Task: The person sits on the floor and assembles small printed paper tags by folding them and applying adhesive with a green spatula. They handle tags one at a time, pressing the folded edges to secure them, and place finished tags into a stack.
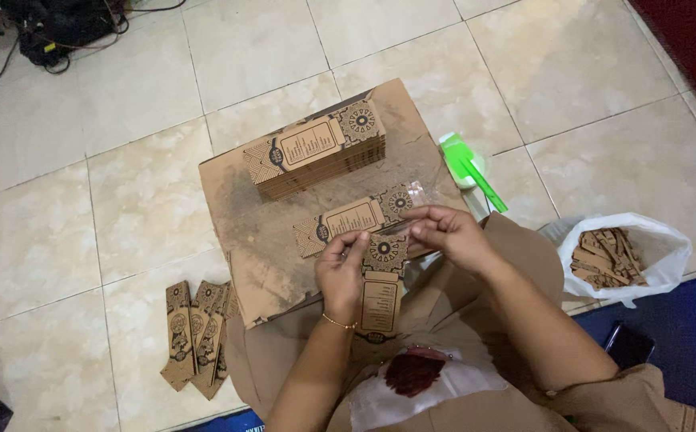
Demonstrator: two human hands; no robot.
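Both hands working a flat printed carton over the cardboard sheet

The left hand [341, 268] is pinching the brown carton [380, 288] near its top, the right hand [448, 232] is gripping a clear plastic sleeve [412, 210] just above it; another flat carton [353, 218] is lying just behind, a stack of cartons [316, 150] sitting further back on the cardboard sheet [264, 248].

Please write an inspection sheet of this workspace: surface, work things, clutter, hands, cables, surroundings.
Surface: brown cardboard sheet lying on a tiled floor.
Work things: printed brown sleeve held upright; clear film strip; flat sleeve; stack of flat sleeves.
Clutter: folded sleeves on the floor; white bag of cardboard scraps; green plastic tool.
Hands: left hand grips the sleeve; right hand fingers pinch the film.
Cables: black cables and a black bag at top left.
Surroundings: blue mat; no other person seen.
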